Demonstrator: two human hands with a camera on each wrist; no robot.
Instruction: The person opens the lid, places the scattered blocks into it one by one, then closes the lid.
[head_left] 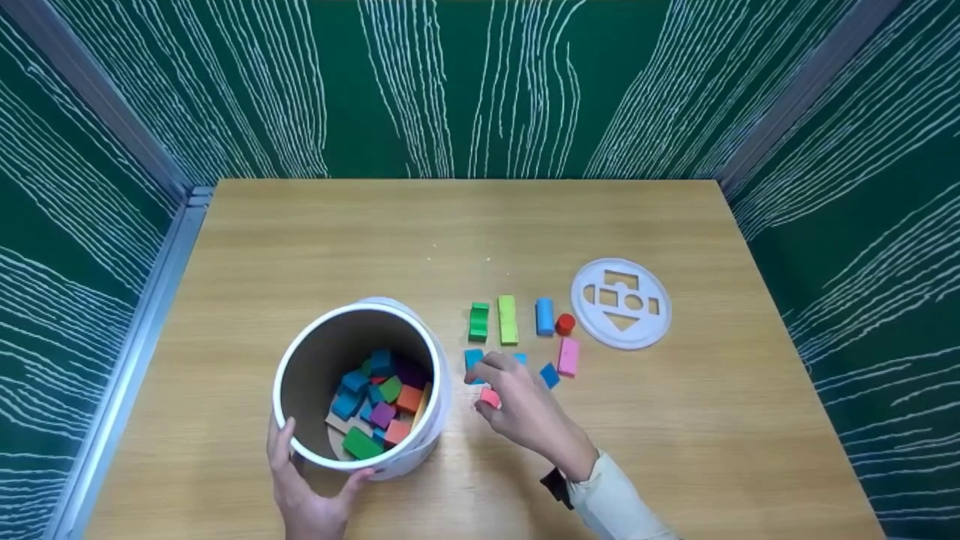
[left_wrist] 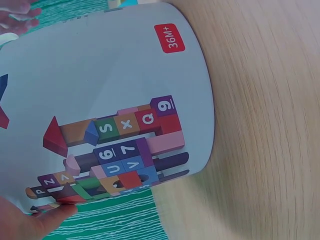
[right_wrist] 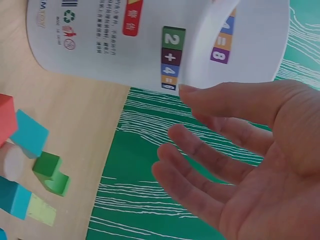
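My left hand [head_left: 309, 499] holds the near left side of a white toy-block bucket [head_left: 442, 420], fingers spread along its outer wall and thumb at the front rim. Inside lie several coloured blocks [head_left: 363, 444]. The left wrist view shows the thumb against the bucket's printed wall [left_wrist: 115, 65]. My right hand [head_left: 525, 409] hovers over the table right of the bucket, fingers loosely bent and holding nothing. Below its thumb and fingers shows a coral-pink block [head_left: 490, 397]. A blue block [head_left: 473, 364] is partly hidden by the fingers. In the right wrist view the palm [right_wrist: 270, 200] faces the camera.
Beyond the right hand lie a green arched block [head_left: 478, 322], a lime block [head_left: 508, 321], a blue cylinder [head_left: 544, 316], a red cylinder [head_left: 565, 324], a pink block [head_left: 568, 357] and a blue triangle [head_left: 550, 375]. A white lid with shaped holes [head_left: 637, 336] lies at the right.
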